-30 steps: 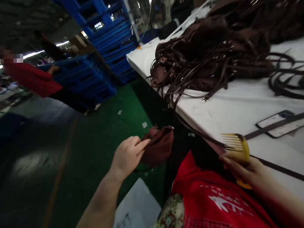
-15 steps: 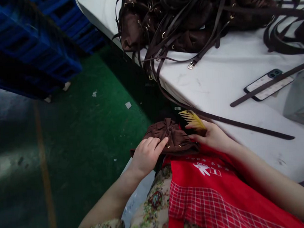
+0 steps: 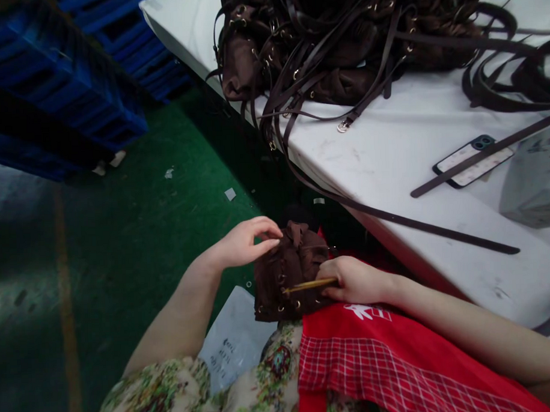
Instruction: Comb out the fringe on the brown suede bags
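A dark brown fabric bag (image 3: 271, 275) with gathered cloth and metal eyelets rests at my lap, against the red apron (image 3: 379, 352). My left hand (image 3: 247, 242) is at its upper left edge, thumb and fingertips pinched together there on the cloth. My right hand (image 3: 356, 279) grips a yellow comb (image 3: 311, 284), seen edge-on and lying across the front of the bag. The lower fingers of my right hand are bent against the bag's right side. The comb's teeth are hard to make out from this angle.
A heap of brown bags (image 3: 343, 83) with straps covers the back of the white table (image 3: 372, 160). One long strap (image 3: 451, 233) runs along its near edge. A phone (image 3: 474, 160) lies under another strap. Blue pallets (image 3: 72, 87) stand left, beside a person's dark-clothed leg (image 3: 37, 127).
My left hand has lifted off the bag's front and moved up and left to its edge. My right hand has brought the comb down and left over the bag, turning it edge-on.
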`<act>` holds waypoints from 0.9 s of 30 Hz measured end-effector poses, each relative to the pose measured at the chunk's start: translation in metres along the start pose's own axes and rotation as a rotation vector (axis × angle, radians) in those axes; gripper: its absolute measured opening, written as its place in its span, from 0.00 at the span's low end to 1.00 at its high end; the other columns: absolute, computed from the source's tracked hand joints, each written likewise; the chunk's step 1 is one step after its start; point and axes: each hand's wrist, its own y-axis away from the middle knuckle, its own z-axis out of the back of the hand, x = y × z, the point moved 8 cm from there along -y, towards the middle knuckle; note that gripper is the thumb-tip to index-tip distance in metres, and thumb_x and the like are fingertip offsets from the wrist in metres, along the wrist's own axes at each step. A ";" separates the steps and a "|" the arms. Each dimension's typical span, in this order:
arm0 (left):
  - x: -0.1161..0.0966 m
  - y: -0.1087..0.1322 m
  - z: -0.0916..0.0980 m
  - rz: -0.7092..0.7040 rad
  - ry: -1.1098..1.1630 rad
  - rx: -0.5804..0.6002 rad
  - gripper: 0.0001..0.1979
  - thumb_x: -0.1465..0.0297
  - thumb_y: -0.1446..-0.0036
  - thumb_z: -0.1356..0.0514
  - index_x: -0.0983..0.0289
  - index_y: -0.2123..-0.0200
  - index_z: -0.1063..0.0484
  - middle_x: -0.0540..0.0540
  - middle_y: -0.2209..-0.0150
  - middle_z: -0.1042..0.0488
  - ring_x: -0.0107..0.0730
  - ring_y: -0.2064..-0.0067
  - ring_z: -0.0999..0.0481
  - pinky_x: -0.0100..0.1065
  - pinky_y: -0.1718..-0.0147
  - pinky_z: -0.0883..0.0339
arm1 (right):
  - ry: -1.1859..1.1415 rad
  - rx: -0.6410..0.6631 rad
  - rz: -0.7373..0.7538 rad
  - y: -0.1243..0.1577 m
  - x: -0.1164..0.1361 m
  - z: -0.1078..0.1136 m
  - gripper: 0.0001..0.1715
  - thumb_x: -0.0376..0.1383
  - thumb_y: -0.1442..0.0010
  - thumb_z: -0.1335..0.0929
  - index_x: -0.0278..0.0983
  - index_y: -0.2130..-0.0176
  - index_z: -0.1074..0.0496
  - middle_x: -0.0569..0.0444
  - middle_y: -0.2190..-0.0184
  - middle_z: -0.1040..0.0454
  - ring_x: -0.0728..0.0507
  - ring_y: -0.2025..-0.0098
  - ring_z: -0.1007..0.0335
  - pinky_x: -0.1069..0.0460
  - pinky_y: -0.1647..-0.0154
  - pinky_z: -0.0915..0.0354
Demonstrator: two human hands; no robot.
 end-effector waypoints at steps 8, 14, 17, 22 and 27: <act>-0.011 -0.102 -0.068 -0.069 -0.115 0.278 0.18 0.55 0.48 0.39 0.65 0.70 0.21 0.55 0.72 0.23 0.32 0.71 0.28 0.29 0.70 0.38 | 0.113 -0.095 -0.036 0.019 0.006 0.010 0.09 0.31 0.39 0.37 0.37 0.63 0.27 0.53 0.67 0.25 0.48 0.66 0.31 0.54 0.64 0.38; -0.013 -0.116 -0.103 -0.126 0.343 0.594 0.20 0.54 0.56 0.33 0.67 0.73 0.23 0.50 0.78 0.28 0.25 0.77 0.33 0.26 0.75 0.41 | -0.264 -0.360 -0.309 0.046 -0.044 0.044 0.14 0.39 0.40 0.35 0.35 0.59 0.26 0.53 0.64 0.23 0.45 0.64 0.28 0.51 0.62 0.33; -0.013 -0.129 -0.101 -0.097 0.695 0.289 0.21 0.55 0.54 0.33 0.69 0.69 0.23 0.52 0.74 0.25 0.24 0.74 0.32 0.26 0.72 0.38 | -0.572 -0.569 -0.375 0.057 -0.076 0.055 0.19 0.43 0.46 0.32 0.33 0.59 0.28 0.51 0.64 0.23 0.44 0.64 0.27 0.48 0.60 0.31; -0.011 -0.136 -0.132 -0.005 0.996 0.040 0.22 0.54 0.54 0.34 0.70 0.68 0.25 0.50 0.78 0.29 0.20 0.79 0.36 0.25 0.75 0.39 | -0.892 -0.615 -0.311 0.055 -0.085 0.052 0.30 0.38 0.55 0.25 0.33 0.53 0.32 0.52 0.63 0.23 0.44 0.60 0.27 0.50 0.57 0.31; -0.008 -0.136 -0.133 -0.028 0.947 -0.275 0.23 0.50 0.47 0.41 0.66 0.67 0.29 0.52 0.72 0.28 0.27 0.71 0.30 0.28 0.68 0.34 | -0.933 -0.487 -0.395 0.051 -0.086 0.035 0.19 0.41 0.52 0.27 0.30 0.64 0.28 0.55 0.74 0.26 0.49 0.72 0.31 0.52 0.67 0.33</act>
